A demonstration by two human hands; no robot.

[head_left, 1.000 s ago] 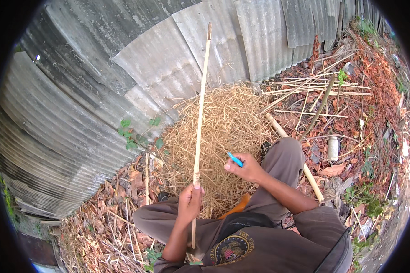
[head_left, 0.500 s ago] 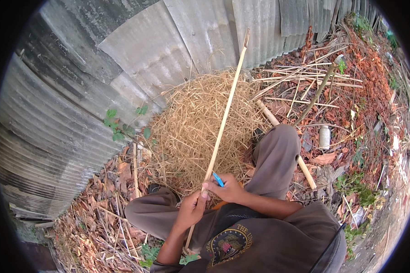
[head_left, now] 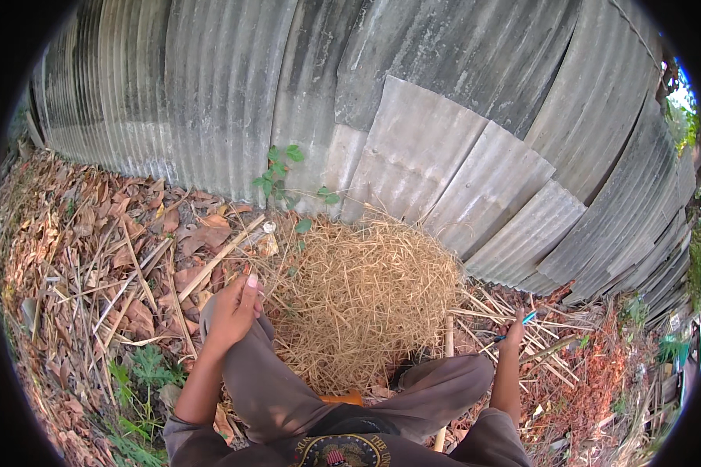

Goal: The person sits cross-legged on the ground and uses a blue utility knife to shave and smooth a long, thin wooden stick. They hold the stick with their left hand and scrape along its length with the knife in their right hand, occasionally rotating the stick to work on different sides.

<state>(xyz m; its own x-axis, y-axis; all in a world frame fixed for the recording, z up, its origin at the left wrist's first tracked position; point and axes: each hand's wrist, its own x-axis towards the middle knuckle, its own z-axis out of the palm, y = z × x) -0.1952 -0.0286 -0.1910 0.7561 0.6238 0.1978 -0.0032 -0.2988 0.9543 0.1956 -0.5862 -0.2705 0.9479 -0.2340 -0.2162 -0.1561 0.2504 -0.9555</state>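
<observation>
My left hand [head_left: 237,313] is raised over my left knee, its fingers curled and the thumb pointing up. Whether anything sits inside those fingers is hidden. Out to the right, my right hand [head_left: 512,335] grips a slim blue pen-like object [head_left: 529,317], whose ends stick out on both sides of the fist. Between my legs and the wall lies a heap of dry straw-like shavings [head_left: 366,296]. Thin pale strips [head_left: 483,315] are scattered beyond my right hand.
A grey corrugated sheet wall [head_left: 226,101] rises behind the heap. Dry leaves [head_left: 140,319] and a pale split stick [head_left: 218,261] litter the left side. A light pole [head_left: 449,336] passes under my right leg. Green plants [head_left: 152,370] grow at lower left.
My hands have moved apart, left hand leftward and right hand far right. The long pale strip both held is no longer in them. The view has swung left.
</observation>
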